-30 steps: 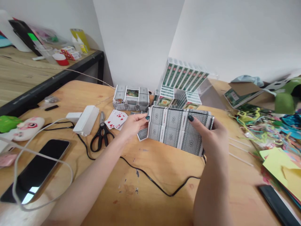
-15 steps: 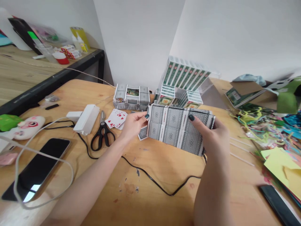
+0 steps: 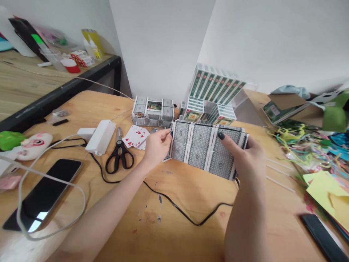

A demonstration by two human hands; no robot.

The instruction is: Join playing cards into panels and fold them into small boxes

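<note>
A panel of grey-backed playing cards (image 3: 200, 147), joined side by side, is held tilted above the table. My right hand (image 3: 249, 156) grips its right end, thumb on the front and fingers behind. At the left end, my left hand (image 3: 157, 145) pinches the edge, its fingertips partly behind the panel. A box built from the same cards (image 3: 154, 112), with a window opening in its middle, stands behind. Loose face-up cards (image 3: 135, 137) lie left of my left hand, and black-handled scissors (image 3: 119, 156) rest beside them. The panel's far side is hidden.
Green-and-white card packs (image 3: 216, 85) are stacked at the back. A black cable (image 3: 177, 203) runs across the table in front of my hands. A phone (image 3: 46, 193) and a white adapter (image 3: 101, 137) lie left; colourful scraps (image 3: 313, 149) and a black bar (image 3: 324, 233) lie right.
My left hand has shifted slightly at the panel's left edge, its thumb turning inward behind the edge. The right hand and the panel stay almost in place.
</note>
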